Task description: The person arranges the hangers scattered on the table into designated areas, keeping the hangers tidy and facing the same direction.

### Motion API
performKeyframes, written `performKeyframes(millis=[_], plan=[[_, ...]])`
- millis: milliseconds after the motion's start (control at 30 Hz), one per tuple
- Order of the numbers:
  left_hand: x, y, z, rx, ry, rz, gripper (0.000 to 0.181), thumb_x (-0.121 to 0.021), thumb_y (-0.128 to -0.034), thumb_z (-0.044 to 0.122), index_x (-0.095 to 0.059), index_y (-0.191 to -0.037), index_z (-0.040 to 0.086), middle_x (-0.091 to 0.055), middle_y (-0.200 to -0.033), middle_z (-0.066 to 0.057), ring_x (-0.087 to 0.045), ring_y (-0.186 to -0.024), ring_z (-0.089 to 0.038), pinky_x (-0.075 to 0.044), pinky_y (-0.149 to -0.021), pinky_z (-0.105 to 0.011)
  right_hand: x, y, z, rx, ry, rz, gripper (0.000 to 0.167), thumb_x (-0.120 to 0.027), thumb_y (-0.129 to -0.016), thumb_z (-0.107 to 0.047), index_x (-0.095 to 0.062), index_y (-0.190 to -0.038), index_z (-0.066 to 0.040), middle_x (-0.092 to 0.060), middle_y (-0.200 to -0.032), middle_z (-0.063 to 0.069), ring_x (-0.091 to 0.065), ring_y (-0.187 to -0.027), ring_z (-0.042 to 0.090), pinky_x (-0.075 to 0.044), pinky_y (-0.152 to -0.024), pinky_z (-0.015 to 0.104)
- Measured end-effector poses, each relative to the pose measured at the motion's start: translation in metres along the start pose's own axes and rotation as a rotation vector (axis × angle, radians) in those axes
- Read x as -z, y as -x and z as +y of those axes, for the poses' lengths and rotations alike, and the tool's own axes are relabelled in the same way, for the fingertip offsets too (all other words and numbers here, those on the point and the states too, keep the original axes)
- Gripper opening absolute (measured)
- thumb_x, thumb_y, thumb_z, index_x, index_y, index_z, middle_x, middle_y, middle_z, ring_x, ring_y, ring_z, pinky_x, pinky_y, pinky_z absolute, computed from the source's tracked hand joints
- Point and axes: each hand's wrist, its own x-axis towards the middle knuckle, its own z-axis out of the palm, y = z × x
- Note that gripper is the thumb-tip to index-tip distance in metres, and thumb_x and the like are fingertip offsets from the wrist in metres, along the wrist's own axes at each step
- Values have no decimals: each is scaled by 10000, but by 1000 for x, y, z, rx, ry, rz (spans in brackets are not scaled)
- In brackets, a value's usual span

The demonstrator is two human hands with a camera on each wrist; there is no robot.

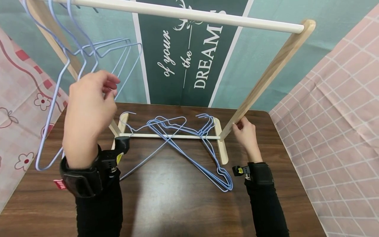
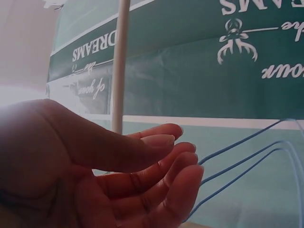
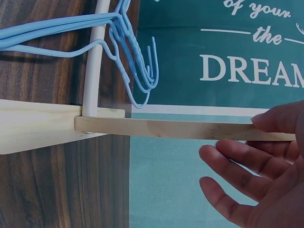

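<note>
"Blue hangers [image 1: 202, 132], where?"
"Some on the rail [image 1: 189, 13], others on the table [image 1: 177, 210]."
"Hands?"
"Left hand [image 1: 90, 108] loosely curled near the hung ones; right hand [image 1: 247, 135] pinches the wooden post [image 1: 268, 79]."

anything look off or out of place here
One blue hanger on the table crosses the other hangers, its hook end at the left while theirs sit at the right, breaking the pile's alignment. Nothing visible looks spilled or broken.
</note>
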Motion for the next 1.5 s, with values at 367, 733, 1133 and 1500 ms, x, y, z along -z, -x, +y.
performKeyframes(millis=[367,733,1133,1500], plan=[[-7,20,26,-24,52,-89,218,-433,-857,-51,-575,-1022,-63,-567,-916,-223,-502,-894,-387,-327,-821,-519,0,-1,-1,30,-4,21,157,-533,-865,-34,-564,-986,61,-587,-775,213,-526,-623,298,-384,-531,348],[-28,29,10,-42,39,-161,191,-457,-837,-82,-574,-988,-74,-560,-868,-221,-504,-838,-382,-370,-765,-497,0,-1,-1,34,-8,28,155,-531,-865,-35,-564,-982,60,-589,-774,214,-525,-622,293,-385,-528,343],[-51,32,-15,-27,11,-286,202,-472,-815,-81,-565,-993,-62,-549,-856,-203,-502,-802,-362,-375,-719,-480,-1,-1,1,32,-14,32,146,-529,-866,-32,-564,-975,59,-588,-778,214,-531,-627,303,-387,-521,345],[-74,36,-54,13,-9,-437,266,-427,-777,-93,-550,-1012,-73,-552,-860,-199,-491,-752,-328,-388,-666,-450,-2,0,2,17,-14,24,153,-521,-872,-41,-562,-980,59,-587,-784,211,-517,-617,278,-382,-511,330]])
